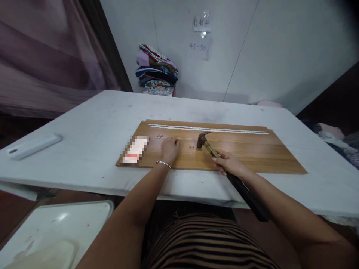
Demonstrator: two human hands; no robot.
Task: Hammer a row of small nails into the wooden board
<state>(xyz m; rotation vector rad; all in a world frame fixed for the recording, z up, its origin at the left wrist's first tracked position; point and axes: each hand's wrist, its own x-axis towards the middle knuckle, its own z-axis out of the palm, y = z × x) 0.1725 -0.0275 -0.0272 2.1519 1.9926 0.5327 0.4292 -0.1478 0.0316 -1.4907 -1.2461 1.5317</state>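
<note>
My right hand (228,162) is wrapped around a claw hammer (209,145), gripping the yellowish shaft above its black lower handle. The hammer's dark head is low over the middle of a wooden board (252,153); whether it touches the wood I cannot tell. Beside the head, a few small nails (192,147) appear to stand in the board. My left hand (170,148) lies on the board left of these, with its fingers curled; anything inside them is hidden. Just beyond it are several loose nails (159,136).
Two white measuring strips (207,129) run along the board's far side. A blurred-out white and red patch (136,149) covers its left end. On the white table (98,123) lies a white plastic bar (35,145). Folded clothes (157,71) are stacked behind; a white stool (64,220) stands front left.
</note>
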